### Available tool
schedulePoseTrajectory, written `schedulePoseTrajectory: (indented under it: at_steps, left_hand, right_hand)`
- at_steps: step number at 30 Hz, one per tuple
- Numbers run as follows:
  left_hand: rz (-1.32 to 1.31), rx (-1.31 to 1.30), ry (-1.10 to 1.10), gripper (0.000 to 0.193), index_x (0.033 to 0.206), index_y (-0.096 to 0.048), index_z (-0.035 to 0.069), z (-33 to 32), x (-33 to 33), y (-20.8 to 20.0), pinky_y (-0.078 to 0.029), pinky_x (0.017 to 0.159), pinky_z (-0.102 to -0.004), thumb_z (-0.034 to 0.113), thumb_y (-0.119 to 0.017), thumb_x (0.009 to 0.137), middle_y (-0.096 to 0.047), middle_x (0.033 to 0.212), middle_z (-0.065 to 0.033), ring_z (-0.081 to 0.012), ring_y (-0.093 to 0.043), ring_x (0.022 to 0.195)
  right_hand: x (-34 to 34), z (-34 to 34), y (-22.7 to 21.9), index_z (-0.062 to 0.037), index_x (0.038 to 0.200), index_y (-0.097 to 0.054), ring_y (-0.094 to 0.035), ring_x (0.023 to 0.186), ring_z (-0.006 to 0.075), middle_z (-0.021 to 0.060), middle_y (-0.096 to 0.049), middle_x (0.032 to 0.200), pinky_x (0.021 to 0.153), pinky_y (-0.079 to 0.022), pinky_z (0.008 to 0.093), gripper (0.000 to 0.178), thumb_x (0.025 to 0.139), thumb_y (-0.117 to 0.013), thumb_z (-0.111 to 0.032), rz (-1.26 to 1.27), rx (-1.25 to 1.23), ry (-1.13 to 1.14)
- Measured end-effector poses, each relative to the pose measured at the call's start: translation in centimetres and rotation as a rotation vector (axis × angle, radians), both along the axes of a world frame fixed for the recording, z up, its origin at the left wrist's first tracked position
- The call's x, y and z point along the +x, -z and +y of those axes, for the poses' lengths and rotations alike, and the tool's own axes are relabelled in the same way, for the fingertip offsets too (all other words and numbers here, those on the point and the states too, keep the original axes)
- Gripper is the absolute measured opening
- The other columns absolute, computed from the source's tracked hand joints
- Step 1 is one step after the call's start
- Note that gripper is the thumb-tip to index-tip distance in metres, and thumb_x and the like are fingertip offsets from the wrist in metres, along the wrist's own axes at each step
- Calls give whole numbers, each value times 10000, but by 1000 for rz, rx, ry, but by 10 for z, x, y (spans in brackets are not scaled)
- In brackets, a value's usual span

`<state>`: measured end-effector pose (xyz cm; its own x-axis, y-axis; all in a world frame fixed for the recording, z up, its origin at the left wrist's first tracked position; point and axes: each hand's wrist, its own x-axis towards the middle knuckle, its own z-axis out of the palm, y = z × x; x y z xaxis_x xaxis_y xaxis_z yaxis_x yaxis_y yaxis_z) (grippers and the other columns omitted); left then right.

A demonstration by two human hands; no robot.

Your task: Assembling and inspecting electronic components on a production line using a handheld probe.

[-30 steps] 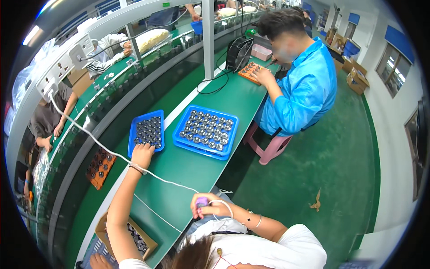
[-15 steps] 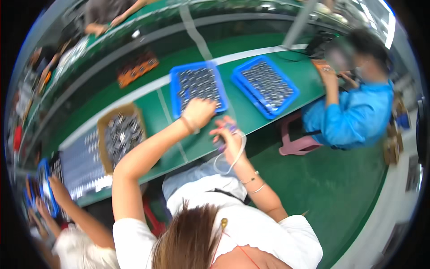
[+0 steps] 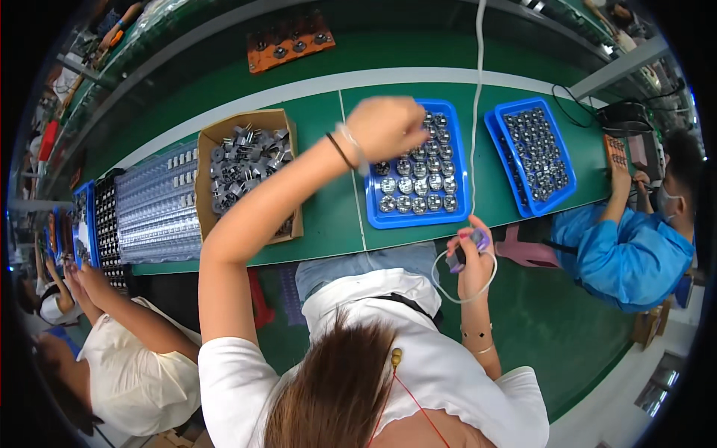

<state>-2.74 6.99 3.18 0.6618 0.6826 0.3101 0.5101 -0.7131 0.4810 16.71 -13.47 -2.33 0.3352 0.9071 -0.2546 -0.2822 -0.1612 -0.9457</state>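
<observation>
My left hand [image 3: 388, 131] is raised over the far left part of a blue tray [image 3: 418, 220], its fingers curled together. Whatever they hold is hidden. Rows of round, shiny metal parts [image 3: 420, 184] fill the tray; my hand covers part of the upper left rows. Off the tray's near right corner, my right hand [image 3: 473, 250] is closed around a small grey part [image 3: 454, 261]. Purple wrapping shows on its fingers. A white cord [image 3: 489, 280] loops about this hand, and a pale cord runs over the table just beyond it.
To the left stand a cardboard box [image 3: 295, 224] of loose grey metal parts and clear plastic trays [image 3: 158, 201]. A second blue tray stack [image 3: 564, 196] lies right. An orange fixture [image 3: 291, 48] sits at the back. Co-workers sit at the left and right [image 3: 624, 254].
The view has turned, so the trays sit farther right in it. My left hand has shifted from the tray's near part to over its far left. The right hand stays near the table edge.
</observation>
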Motion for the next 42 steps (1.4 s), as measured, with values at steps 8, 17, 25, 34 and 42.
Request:
schedulePoseTrajectory:
  at_steps: [8, 17, 25, 34, 42]
  left_hand:
    - [165, -108, -67, 192, 906, -619, 7, 75, -38, 59, -473, 783, -414, 171, -555, 830, -629, 870, -173, -339, -594, 863]
    - [451, -161, -176, 582, 1364, -285, 82, -10, -74, 28, -487, 536, -468, 188, -541, 852, -612, 636, -183, -378, -612, 594]
    - [515, -509, -210, 780, 1413, -86, -57, -66, -74, 4, -507, 567, -451, 26, -488, 751, -628, 694, -226, -367, -635, 625]
    - [403, -513, -357, 651, 1386, -175, -36, -103, -71, 10, -486, 534, -465, 99, -491, 833, -593, 626, -220, -381, -604, 572]
    - [215, 48, -374, 105, 859, -631, 82, -46, -97, 15, -482, 711, -386, 122, -636, 762, -563, 790, -79, -276, -574, 803]
  right_hand:
    - [-29, 12, -5, 43, 1322, -310, -607, 826, 191, 181, -504, 1213, 615, -493, 256, 488, 871, -483, -25, -156, -28, -11]
    - [10, 81, -7, 51, 1344, -368, -514, 631, 71, 98, -580, 1122, 534, -428, 202, 569, 824, -567, -66, -437, -79, -166]
    - [26, 154, -2, -7, 1304, -466, -489, 610, 59, 62, -607, 1035, 527, -411, 197, 554, 756, -550, -12, -637, -10, -459]
    - [13, 170, -25, -69, 1261, -518, -532, 737, 77, 35, -596, 931, 636, -444, 214, 504, 766, -573, 4, -588, -77, -659]
    - [27, 156, -10, -107, 1234, -528, -494, 717, 68, 17, -557, 903, 624, -417, 193, 508, 751, -591, 41, -706, 27, -635]
